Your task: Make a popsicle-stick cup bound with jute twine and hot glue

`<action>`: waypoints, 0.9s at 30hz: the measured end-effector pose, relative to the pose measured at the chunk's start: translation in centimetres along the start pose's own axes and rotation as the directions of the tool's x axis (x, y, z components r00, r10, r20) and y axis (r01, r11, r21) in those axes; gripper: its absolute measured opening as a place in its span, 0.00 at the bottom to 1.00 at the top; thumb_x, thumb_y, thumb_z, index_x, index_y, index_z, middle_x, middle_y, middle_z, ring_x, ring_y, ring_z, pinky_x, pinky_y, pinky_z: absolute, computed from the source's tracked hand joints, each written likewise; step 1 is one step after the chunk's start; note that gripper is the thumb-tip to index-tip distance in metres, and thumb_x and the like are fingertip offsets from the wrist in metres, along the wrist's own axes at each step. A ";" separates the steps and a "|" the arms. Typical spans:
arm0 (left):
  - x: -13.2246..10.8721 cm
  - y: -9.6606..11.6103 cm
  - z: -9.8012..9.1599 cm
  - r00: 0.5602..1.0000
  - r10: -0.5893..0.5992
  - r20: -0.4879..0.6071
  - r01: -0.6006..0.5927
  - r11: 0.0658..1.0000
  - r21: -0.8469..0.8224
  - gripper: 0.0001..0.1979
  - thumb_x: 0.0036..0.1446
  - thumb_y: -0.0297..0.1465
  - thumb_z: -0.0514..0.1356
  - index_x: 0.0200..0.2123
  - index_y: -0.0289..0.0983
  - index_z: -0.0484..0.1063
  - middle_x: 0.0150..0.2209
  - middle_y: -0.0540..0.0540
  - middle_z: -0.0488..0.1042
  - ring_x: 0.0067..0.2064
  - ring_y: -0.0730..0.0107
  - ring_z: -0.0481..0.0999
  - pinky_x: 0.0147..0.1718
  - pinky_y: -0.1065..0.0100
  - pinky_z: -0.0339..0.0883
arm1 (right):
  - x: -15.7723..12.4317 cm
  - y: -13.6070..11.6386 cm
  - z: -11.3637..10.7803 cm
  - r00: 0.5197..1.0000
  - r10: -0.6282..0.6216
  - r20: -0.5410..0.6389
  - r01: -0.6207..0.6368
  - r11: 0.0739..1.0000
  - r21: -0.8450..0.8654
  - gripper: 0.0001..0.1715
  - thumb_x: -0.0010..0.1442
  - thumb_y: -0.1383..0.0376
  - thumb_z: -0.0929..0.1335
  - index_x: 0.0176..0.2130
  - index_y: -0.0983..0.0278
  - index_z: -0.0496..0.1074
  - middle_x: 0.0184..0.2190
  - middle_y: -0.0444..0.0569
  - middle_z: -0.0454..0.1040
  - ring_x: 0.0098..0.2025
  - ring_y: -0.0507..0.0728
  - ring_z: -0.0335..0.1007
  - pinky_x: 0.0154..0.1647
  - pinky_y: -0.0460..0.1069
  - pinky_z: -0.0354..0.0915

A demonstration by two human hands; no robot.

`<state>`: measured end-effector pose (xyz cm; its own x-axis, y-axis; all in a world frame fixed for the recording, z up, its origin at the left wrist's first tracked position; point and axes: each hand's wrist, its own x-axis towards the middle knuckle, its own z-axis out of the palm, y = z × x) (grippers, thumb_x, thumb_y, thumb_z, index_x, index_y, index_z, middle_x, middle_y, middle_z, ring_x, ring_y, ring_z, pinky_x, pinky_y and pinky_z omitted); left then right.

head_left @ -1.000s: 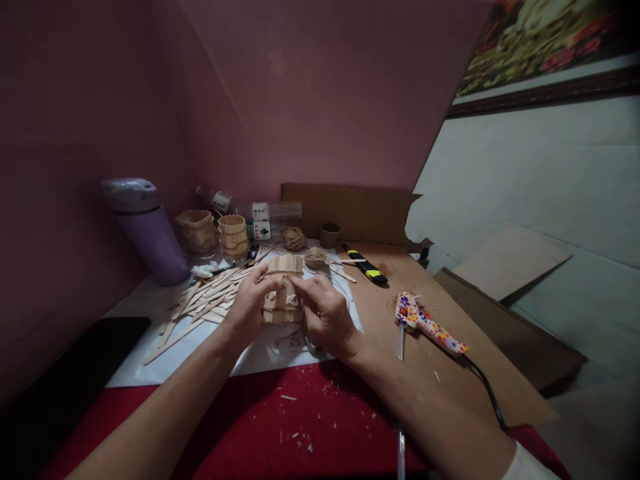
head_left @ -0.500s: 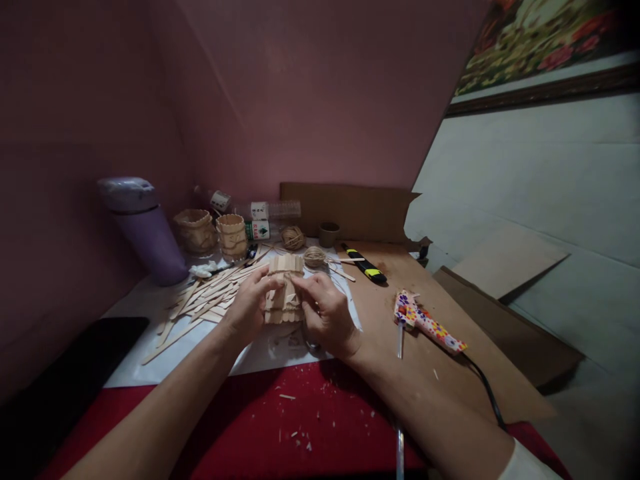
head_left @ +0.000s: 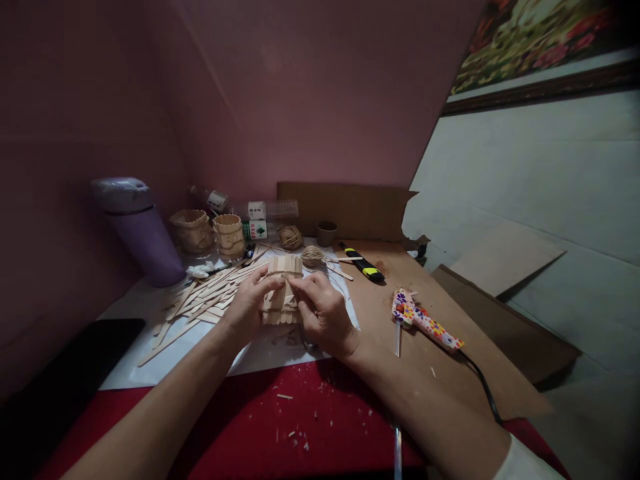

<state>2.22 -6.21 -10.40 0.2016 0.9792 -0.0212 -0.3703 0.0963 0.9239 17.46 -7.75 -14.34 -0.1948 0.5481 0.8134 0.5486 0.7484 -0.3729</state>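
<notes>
A small cup built of upright wooden craft sticks [head_left: 283, 267] stands on white paper [head_left: 150, 303] in the middle of the table. My left hand [head_left: 247, 308] grips its left side with curled fingers. My right hand [head_left: 324, 312] holds its right side, thumb and forefinger pinched against the front, where thin twine seems to run round the sticks. A pile of loose craft sticks [head_left: 205, 297] lies just left of my left hand.
Two finished stick cups [head_left: 229, 235] stand at the back beside a purple flask [head_left: 137, 230]. Twine balls [head_left: 313, 255], a yellow-black cutter [head_left: 364, 265] and a flowered glue gun [head_left: 425, 321] with its cord lie on brown cardboard at right. A black phone [head_left: 65, 373] rests at left.
Both hands stay on the stick cup; my right fingertips have shifted slightly along its front. The view has drifted a little to the right.
</notes>
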 end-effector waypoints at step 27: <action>-0.1 0.1 0.1 0.999 -0.048 -0.018 0.047 0.999 -0.015 0.24 0.39 0.31 0.72 0.41 0.37 0.72 0.34 0.48 0.76 0.31 0.66 0.75 0.27 0.67 0.72 | 0.0 -0.1 0.0 0.999 -0.011 -0.036 0.011 1.000 -0.014 0.21 0.62 0.74 0.61 0.51 0.62 0.72 0.37 0.50 0.72 0.39 0.56 0.71 0.40 0.51 0.73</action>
<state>2.22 -6.32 -10.31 0.2025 0.9766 -0.0721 -0.3739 0.1451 0.9160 17.41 -7.82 -14.29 -0.1712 0.5259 0.8332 0.5582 0.7486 -0.3578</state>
